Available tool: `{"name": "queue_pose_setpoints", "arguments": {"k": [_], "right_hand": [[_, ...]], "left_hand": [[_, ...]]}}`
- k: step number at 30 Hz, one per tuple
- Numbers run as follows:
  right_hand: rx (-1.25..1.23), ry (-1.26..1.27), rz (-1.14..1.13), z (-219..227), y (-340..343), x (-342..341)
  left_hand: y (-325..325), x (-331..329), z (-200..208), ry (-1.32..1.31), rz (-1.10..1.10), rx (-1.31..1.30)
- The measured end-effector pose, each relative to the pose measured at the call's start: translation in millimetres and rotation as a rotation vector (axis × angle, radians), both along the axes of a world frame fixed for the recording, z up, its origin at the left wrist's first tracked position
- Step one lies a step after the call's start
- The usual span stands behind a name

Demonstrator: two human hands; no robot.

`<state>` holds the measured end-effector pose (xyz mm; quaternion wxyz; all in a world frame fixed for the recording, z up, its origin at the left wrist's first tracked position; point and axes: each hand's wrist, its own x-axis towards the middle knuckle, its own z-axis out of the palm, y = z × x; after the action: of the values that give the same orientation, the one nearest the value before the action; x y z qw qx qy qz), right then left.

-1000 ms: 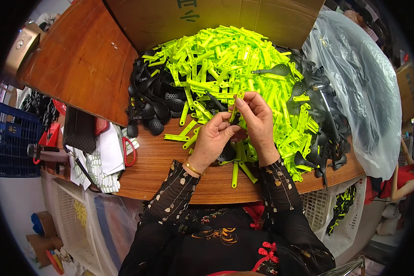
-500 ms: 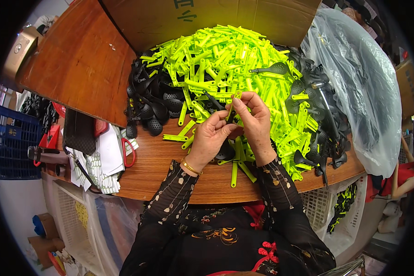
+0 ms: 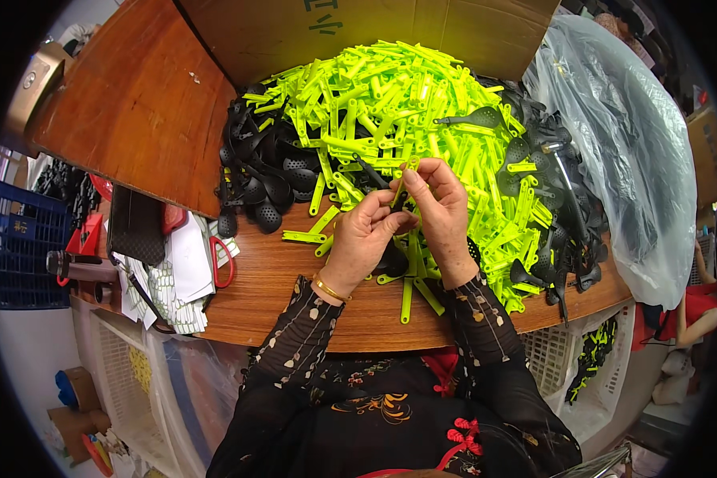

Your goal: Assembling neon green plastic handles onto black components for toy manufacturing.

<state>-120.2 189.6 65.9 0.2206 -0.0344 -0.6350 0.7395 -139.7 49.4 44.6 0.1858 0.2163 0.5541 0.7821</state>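
Grip of right hand pinches one lime-green flat plastic strip at person's twelve o'clock; left hand pinches a slim dark piece below. Uneven thumb pressure, I think, could make the strip slip away.

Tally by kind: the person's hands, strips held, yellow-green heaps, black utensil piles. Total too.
Hands, left hand and right hand: 2
Yellow-green strip held in the right hand: 1
Yellow-green heap: 1
Black utensil piles, either side of it: 2
Total: 6
Pieces within heap and piles overlap too much to count.
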Motion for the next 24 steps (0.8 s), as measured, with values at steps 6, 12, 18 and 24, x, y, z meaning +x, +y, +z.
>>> {"name": "queue_pose_setpoints", "arguments": {"k": [6, 12, 18, 24], "right_hand": [[-0.075, -0.108, 0.128, 0, 7, -1], [-0.09, -0.055, 0.174, 4, -1, 1], [-0.125, -0.229, 0.316, 3, 7, 1], [0.655, 0.195, -0.098, 10, -4, 3]], "left_hand": [[0, 0, -6, 0.022, 0.019, -0.03], [-2, -2, 0, -0.088, 0.026, 0.051], [-8, -7, 4, -0.029, 0.043, 0.023], [-6, -7, -2, 0.013, 0.108, 0.049]]}}
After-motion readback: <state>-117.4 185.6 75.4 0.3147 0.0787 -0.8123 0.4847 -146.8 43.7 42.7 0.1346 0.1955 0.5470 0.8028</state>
